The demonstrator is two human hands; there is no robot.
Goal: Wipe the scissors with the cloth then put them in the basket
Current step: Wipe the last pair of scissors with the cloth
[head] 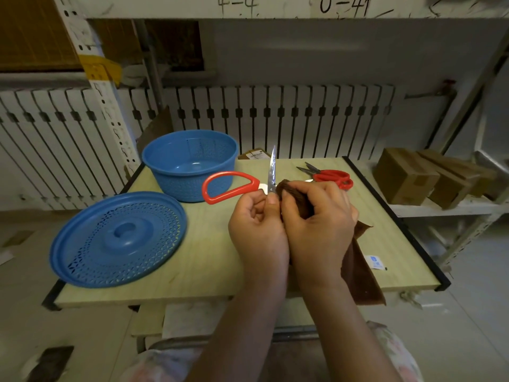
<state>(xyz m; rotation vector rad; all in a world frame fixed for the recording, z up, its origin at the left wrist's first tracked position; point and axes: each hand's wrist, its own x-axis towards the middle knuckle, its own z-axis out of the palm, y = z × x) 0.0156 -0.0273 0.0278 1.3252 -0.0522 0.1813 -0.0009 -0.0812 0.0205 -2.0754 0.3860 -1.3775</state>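
Over a pale wooden surface (209,255), beside the uncovered blue basket (190,164) awaiting them, a left hand (256,232) pinches red-handled scissors (231,187) upright, apparently steadying them, while right-hand fingers (316,224) clench a brown cloth (358,268) round one blade.

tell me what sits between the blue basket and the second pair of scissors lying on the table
In the head view, the upright blade of the held scissors stands between the blue basket and the spare scissors.
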